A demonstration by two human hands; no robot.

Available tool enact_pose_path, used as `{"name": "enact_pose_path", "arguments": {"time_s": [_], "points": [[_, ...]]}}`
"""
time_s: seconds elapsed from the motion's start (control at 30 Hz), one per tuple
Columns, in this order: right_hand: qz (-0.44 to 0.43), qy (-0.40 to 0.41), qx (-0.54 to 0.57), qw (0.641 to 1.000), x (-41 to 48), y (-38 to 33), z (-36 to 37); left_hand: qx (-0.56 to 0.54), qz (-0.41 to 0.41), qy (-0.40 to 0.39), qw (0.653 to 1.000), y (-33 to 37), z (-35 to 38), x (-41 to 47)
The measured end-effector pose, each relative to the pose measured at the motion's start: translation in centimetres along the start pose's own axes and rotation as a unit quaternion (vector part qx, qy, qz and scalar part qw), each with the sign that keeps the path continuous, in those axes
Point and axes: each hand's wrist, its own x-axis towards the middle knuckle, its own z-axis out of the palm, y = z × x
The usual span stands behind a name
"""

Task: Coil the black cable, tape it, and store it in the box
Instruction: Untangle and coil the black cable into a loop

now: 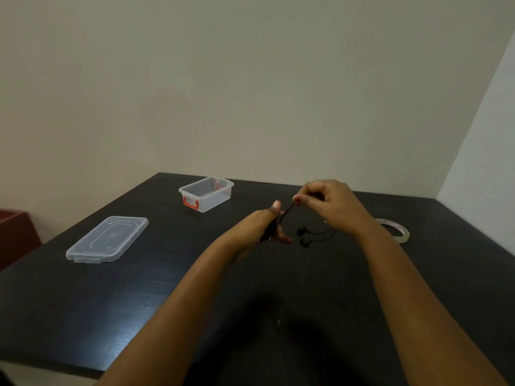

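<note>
Head view: left hand point(269, 225) grips a bundle of cable point(287, 211) in closed fingers, while right hand point(324, 203) pinches a strand between thumb and forefinger, just right of it. 2 earbuds point(302, 236) lie on the table point(139, 296) below the right hand. Best to keep each loop even and taut, feeding slack steadily. Box point(206, 194) sits open, far left of the hands; tape point(395, 229) right.
</note>
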Motion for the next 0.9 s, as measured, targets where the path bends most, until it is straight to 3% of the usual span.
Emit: {"name": "enact_pose_path", "arguments": {"time_s": [0.13,0.23,0.33,0.43,0.6,0.7,0.8,0.9], "points": [[0.028,0.087,0.149,0.985,0.4,1.6,-0.3,-0.203,0.027,-0.109,0.973,0.9,-0.1,-1.2],[0.051,0.117,0.249,0.96,0.0,2.0,1.2,-0.28,0.084,-0.152,0.944,1.7,0.2,-1.5],[0.075,0.118,0.311,0.94,-0.7,1.9,3.4,-0.358,0.126,-0.144,0.914,2.6,0.8,-1.6],[0.121,0.095,0.338,0.928,-1.2,1.6,5.3,-0.399,0.145,-0.082,0.902,2.7,1.1,-1.4],[0.106,-0.05,0.173,0.978,-2.5,0.6,6.7,-0.396,0.161,0.043,0.903,2.7,0.4,-1.1],[0.096,-0.124,0.066,0.985,-2.9,-0.3,6.8,-0.29,0.12,0.13,0.94,2.9,0.1,-0.3],[0.06,-0.138,-0.09,0.984,-3.0,-1.2,5.9,-0.102,0.046,0.142,0.983,1.4,0.1,0.8],[0.004,-0.112,-0.145,0.983,-2.5,-2.2,4.2,-0.067,0.011,0.129,0.989,-0.5,0.3,1.0]]}}
